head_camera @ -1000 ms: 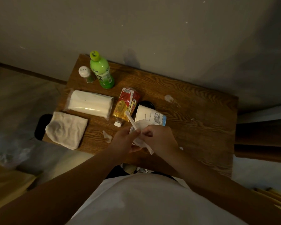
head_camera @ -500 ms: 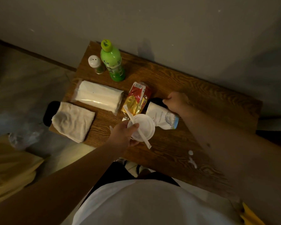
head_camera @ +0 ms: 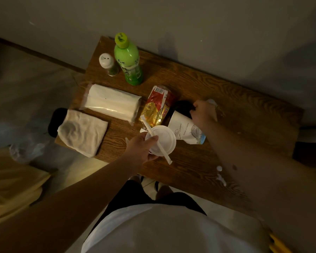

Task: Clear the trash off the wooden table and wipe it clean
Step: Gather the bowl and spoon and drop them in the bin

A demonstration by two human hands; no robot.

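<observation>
You see a white lid [head_camera: 162, 139] with a spoon [head_camera: 158, 141] across it, a tipped paper cup [head_camera: 187, 129] at its 2 o'clock.

We have only one view, from a camera on the person's head. It looks steeply down and a little forward, over the white shirt [head_camera: 162, 229] and both forearms, onto the wooden table [head_camera: 244, 114] close below. The wall [head_camera: 190, 19] fills the top, and the wide lens bends the edges.

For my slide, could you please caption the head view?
Left hand holds cup with spoon; right hand reaches a scrap on the table.
</observation>
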